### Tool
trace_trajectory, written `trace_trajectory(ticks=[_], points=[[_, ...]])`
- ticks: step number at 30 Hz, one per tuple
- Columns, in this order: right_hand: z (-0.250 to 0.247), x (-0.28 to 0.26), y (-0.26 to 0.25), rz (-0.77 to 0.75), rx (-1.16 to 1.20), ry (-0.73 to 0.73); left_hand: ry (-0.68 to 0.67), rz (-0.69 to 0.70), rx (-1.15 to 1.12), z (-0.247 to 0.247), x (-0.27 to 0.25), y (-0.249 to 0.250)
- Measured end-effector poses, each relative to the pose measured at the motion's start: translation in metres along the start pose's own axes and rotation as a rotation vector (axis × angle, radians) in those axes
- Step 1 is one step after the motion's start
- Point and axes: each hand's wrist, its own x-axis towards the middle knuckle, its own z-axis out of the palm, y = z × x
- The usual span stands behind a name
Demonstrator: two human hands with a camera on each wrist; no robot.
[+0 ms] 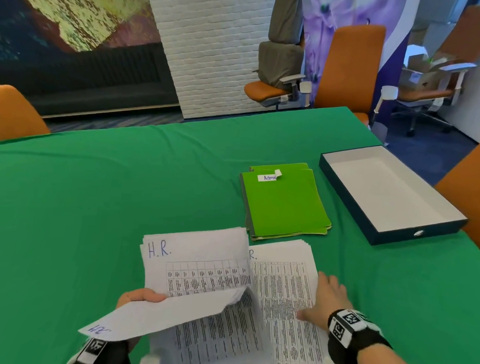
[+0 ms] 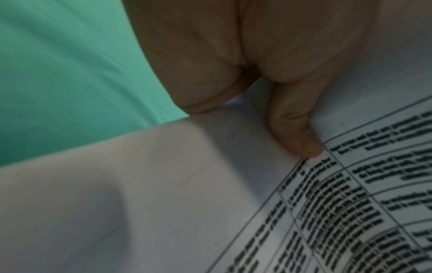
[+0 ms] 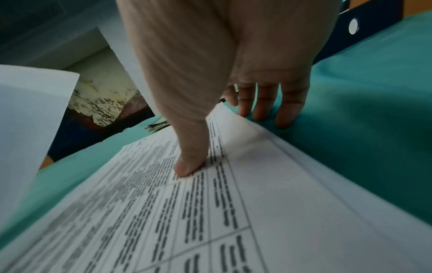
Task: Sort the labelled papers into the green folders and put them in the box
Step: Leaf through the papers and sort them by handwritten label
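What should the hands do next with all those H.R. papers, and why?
Probably lay the lifted sheets from the left hand onto the flat stack under the right hand. Both show "H.R.", so they seem to belong together. The green folders are still closed and the box looks empty.

Left hand (image 1: 137, 298) pinching, right hand (image 1: 326, 302) seemingly flat

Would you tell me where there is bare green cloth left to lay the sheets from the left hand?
Bare green tablecloth spreads left of the green folders and beyond the printed paper stacks. It is crowded near the right edge, around the folders and the open dark shallow box.
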Motion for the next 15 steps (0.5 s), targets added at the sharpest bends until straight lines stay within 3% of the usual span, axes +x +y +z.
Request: trace_trajectory(ticks=[1,6,12,15], points=[[0.002,0.0,-0.001,0.022,0.016,0.007,-0.024,-0.031,0.025,0.004,-0.005,0.003],[-0.004,0.005,0.001,0.084,0.217,0.026,-0.011,0.086,0.054,0.023,-0.015,0.009],[-0.024,0.002,0.014,0.024,0.129,0.142,-0.107,0.036,0.073,0.054,-0.031,0.024],[-0.032,0.005,0.021,-0.001,0.254,0.159,-0.006,0.025,0.098,0.056,-0.022,0.019]])
